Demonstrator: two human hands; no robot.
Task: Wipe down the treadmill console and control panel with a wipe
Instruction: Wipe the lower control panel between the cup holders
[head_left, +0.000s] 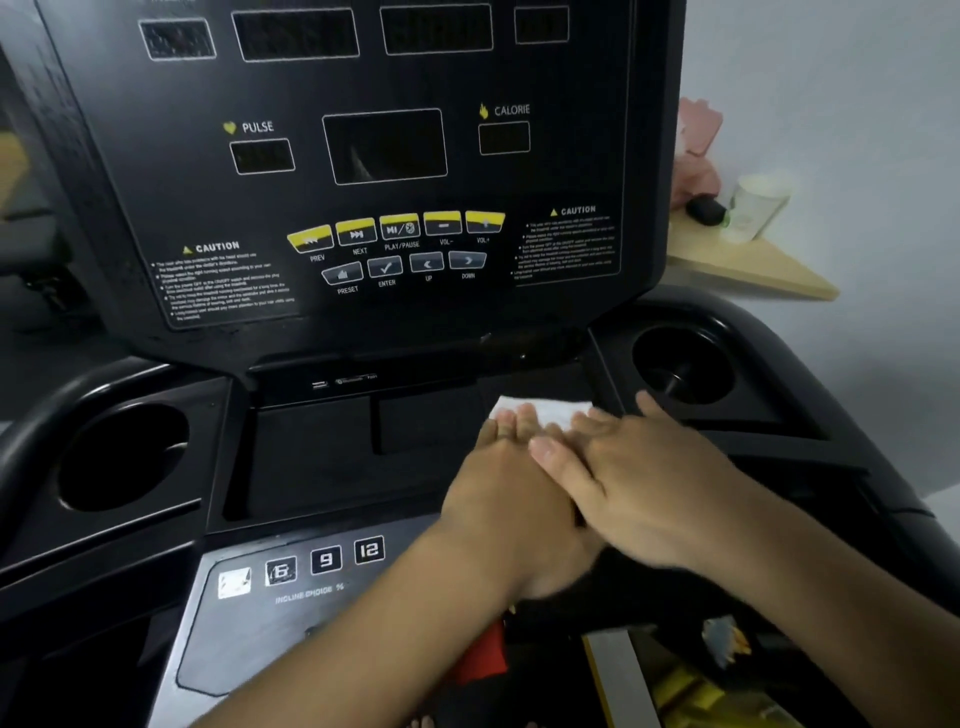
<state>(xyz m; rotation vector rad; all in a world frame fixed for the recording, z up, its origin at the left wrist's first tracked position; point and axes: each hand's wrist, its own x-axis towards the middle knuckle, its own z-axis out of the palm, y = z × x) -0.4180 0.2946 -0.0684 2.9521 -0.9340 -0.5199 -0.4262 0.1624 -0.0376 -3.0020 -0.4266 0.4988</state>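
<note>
The black treadmill console (363, 156) fills the upper view, with dark display windows and yellow and grey buttons (400, 228). Below it lies a recessed black tray (322, 457). A white wipe (540, 408) lies flat at the tray's right end. My left hand (509, 493) rests flat on the wipe with straight fingers. My right hand (649, 478) lies flat across the back of my left hand, its fingertips reaching the wipe. Most of the wipe is hidden under both hands. A grey control panel (291, 597) with number keys sits at lower left.
Round cup holders sit at the left (124, 457) and right (680, 364) of the tray. A curved black handrail (31, 431) runs at far left. Behind the console at right, a wooden shelf (753, 265) carries a white cup (758, 208) and pink items. A red object (483, 654) shows below my wrists.
</note>
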